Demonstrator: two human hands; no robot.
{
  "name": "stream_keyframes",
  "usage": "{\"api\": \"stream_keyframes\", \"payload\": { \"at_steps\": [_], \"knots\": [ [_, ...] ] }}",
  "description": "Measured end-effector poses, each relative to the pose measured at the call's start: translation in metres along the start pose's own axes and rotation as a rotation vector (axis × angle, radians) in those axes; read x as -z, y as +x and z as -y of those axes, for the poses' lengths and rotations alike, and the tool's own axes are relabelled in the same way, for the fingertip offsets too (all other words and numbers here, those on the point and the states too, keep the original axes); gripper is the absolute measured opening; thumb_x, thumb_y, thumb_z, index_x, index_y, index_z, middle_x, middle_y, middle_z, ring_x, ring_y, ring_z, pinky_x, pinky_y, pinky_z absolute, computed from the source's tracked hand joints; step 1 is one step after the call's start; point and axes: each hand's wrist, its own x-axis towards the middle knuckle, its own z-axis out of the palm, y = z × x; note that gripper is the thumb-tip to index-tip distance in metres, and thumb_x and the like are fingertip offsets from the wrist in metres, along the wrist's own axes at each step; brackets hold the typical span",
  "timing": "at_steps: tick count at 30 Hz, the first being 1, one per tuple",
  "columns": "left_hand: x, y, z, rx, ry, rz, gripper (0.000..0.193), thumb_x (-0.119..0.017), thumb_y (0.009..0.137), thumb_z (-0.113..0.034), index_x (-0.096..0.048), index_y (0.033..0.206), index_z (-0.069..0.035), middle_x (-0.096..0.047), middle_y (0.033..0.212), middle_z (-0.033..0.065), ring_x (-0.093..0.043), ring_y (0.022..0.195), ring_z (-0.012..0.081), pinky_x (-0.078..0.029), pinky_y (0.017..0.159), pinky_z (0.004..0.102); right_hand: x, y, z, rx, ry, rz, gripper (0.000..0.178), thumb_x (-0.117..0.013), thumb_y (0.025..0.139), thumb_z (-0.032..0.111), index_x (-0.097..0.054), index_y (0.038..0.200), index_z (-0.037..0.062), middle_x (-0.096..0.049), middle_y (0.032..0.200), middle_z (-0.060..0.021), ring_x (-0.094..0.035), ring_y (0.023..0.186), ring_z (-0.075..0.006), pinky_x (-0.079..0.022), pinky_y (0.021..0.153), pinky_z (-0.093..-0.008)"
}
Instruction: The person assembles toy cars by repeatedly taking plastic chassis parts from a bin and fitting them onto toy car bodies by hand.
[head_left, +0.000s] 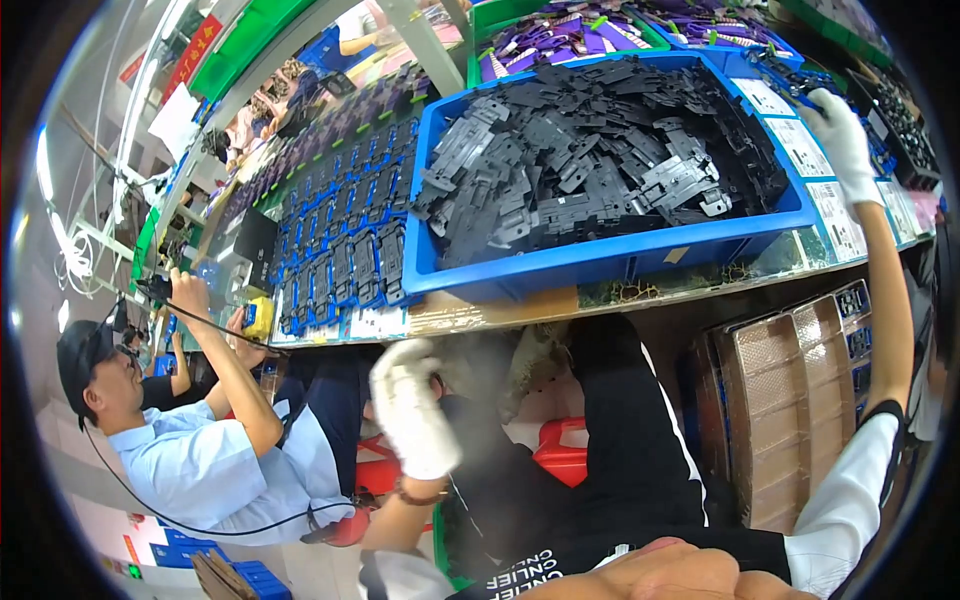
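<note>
My right hand (843, 145), in a white glove, reaches to the far right of the bench. Its bent fingertips are at a group of blue and black plastic parts (785, 75), and what they grip is hidden. Low over my lap, in front of the bench edge, is my left hand (415, 415), also gloved. Its fingers are loosely curled with a gap to the thumb, and I see nothing in them. Between and beyond my hands stands a big blue bin (620, 250) heaped with black plastic parts (570, 150).
Left of the bin, rows of black and blue parts (345, 235) line the bench. Green-rimmed trays of purple parts (570, 45) stand behind. White printed sheets (800, 145) lie at right, with brown divided trays (790, 390) below. A person in light blue (220, 455) works at left.
</note>
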Motion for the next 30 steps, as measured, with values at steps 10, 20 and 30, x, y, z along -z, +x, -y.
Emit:
{"api": "stream_keyframes", "payload": {
  "at_steps": [10,20,30],
  "knots": [
    [-0.146,-0.052,-0.065,0.591,-1.545,0.444,0.058,-0.055,0.092,-0.041,-0.032,0.141,-0.020,-0.036,0.144,0.0118,-0.039,0.129,0.0333,-0.033,0.107,0.0504,0.141,-0.111,0.217,0.307,0.643,0.480,0.024,-0.074,0.074,0.009,-0.062,0.094,0.0045,-0.061,0.084,-0.0093,-0.062,0.079,-0.0182,-0.048,0.073,-0.0287],
    [-0.093,-0.059,-0.060,0.848,-1.562,0.011,0.055,-0.062,0.086,-0.048,-0.049,0.125,-0.011,-0.057,0.118,0.0143,-0.054,0.112,0.0329,-0.042,0.099,0.0531,0.074,-0.052,0.233,0.450,0.329,0.349,0.030,-0.063,0.083,0.011,-0.061,0.113,0.0078,-0.057,0.094,-0.0138,-0.057,0.093,-0.0311,-0.046,0.081,-0.0385],
    [-0.065,-0.080,-0.047,0.834,-1.606,0.160,0.050,-0.053,0.093,-0.047,-0.045,0.129,-0.012,-0.054,0.125,0.0118,-0.051,0.117,0.0301,-0.039,0.103,0.0520,0.043,-0.005,0.194,0.419,0.164,0.340,0.022,-0.059,0.076,0.002,-0.064,0.097,0.0049,-0.066,0.093,-0.0156,-0.063,0.091,-0.0320,-0.049,0.081,-0.0363]
  ]
}}
